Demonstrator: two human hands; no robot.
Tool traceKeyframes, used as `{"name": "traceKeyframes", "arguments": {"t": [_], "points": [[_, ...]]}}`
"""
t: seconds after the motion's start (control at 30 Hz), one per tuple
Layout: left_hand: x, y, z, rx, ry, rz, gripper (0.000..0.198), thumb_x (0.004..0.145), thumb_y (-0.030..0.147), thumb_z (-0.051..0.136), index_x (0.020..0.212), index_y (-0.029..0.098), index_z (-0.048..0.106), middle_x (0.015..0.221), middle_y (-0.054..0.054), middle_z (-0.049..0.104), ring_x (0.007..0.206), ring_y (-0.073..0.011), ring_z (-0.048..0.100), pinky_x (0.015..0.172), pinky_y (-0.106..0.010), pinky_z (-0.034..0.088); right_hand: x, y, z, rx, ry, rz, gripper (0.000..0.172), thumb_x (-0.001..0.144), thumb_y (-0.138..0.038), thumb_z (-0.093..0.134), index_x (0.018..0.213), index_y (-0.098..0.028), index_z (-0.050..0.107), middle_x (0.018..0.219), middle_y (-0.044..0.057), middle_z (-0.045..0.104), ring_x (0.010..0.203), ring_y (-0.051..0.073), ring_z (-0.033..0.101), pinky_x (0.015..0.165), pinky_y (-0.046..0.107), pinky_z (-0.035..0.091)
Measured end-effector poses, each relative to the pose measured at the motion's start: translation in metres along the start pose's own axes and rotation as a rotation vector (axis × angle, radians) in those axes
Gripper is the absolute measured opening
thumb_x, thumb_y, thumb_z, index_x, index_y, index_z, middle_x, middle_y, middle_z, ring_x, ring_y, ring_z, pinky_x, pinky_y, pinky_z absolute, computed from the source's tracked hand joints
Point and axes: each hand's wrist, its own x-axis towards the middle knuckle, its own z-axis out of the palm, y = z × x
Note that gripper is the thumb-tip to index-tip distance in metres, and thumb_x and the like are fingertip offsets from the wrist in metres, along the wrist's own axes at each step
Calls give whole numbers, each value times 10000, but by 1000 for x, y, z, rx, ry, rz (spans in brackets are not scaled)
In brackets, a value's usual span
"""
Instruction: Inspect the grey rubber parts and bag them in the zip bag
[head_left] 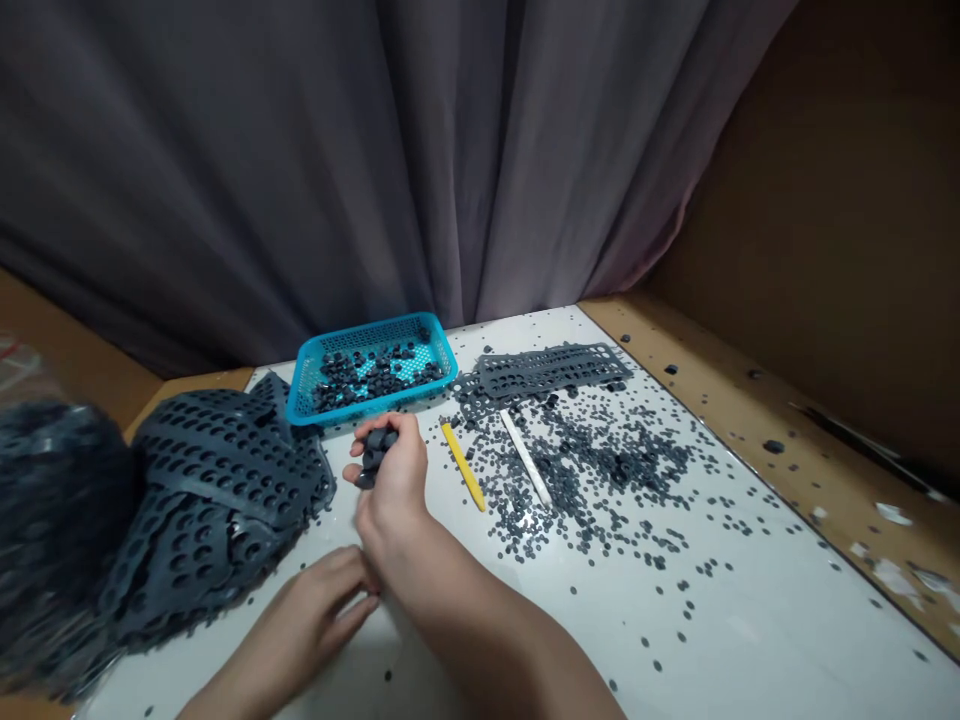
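In my right hand [394, 470] is a cluster of black rubber pieces [377, 452], with the fingers curled round them, just in front of the blue basket [300, 400]. The basket holds many more black pieces [382, 378]. My left hand [334, 600] lies low beside my right wrist, its fingers slightly bent and apart, nothing seen in it. Left of both hands lies a heap of black perforated rubber sheets [217, 480]. A yellow stick tool [463, 467] and a white stick tool [526, 460] rest on the white table [720, 640] to the right.
Small black discs [577, 480] are scattered widely over the right side. Behind them lie stripped perforated strips [555, 370]. A black plastic bag [60, 530] stands at the far left. A grey curtain [420, 170] hangs behind the table, and a brown panel [840, 220] stands at the right.
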Motion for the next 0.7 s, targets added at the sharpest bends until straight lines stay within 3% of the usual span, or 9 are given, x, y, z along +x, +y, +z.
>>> {"name": "traceKeyframes", "arguments": {"t": [0.07, 0.17, 0.23, 0.47, 0.6, 0.7], "points": [[4, 4, -18, -57, 57, -50, 69, 747, 258, 593, 761, 235, 656, 750, -25, 656, 690, -169, 598, 644, -241, 490, 0, -4, 0, 18, -33, 52, 59, 627, -224, 415, 579, -192, 426, 482, -40, 513, 403, 69, 408, 324, 144, 253], [11, 14, -44, -287, 403, -127, 84, 698, 279, 664, 757, 224, 639, 837, -41, 650, 775, -179, 599, 682, -244, 490, -1, -9, 0, 23, -83, 105, 80, 650, -219, 408, 576, -190, 415, 471, -39, 505, 400, 68, 405, 327, 142, 230], [16, 24, -53, -500, 504, -111, 98, 682, 273, 687, 732, 222, 620, 820, -27, 643, 775, -166, 594, 690, -235, 484, -3, -12, 1, 19, -94, 120, 86, 658, -211, 409, 575, -189, 407, 467, -42, 503, 396, 67, 404, 328, 144, 227], [32, 57, -48, -1078, 460, -204, 177, 669, 290, 717, 713, 186, 580, 704, 7, 648, 646, -99, 560, 636, -197, 447, -10, -13, 2, -2, -112, 117, 85, 672, -203, 403, 588, -192, 402, 482, -45, 506, 408, 72, 420, 338, 149, 240], [41, 58, -46, -1319, 555, -273, 150, 706, 297, 678, 749, 169, 612, 789, -13, 646, 699, -105, 562, 657, -213, 459, -13, -12, 2, -12, -122, 138, 93, 667, -206, 417, 578, -187, 400, 487, -44, 503, 407, 68, 422, 340, 148, 241], [48, 56, -49, -1559, 521, -439, 180, 798, 322, 554, 811, 164, 639, 824, -36, 625, 751, -121, 580, 681, -237, 477, -14, -10, 2, -2, -149, 161, 94, 665, -217, 430, 581, -187, 400, 483, -46, 502, 401, 68, 432, 343, 146, 245]]}}
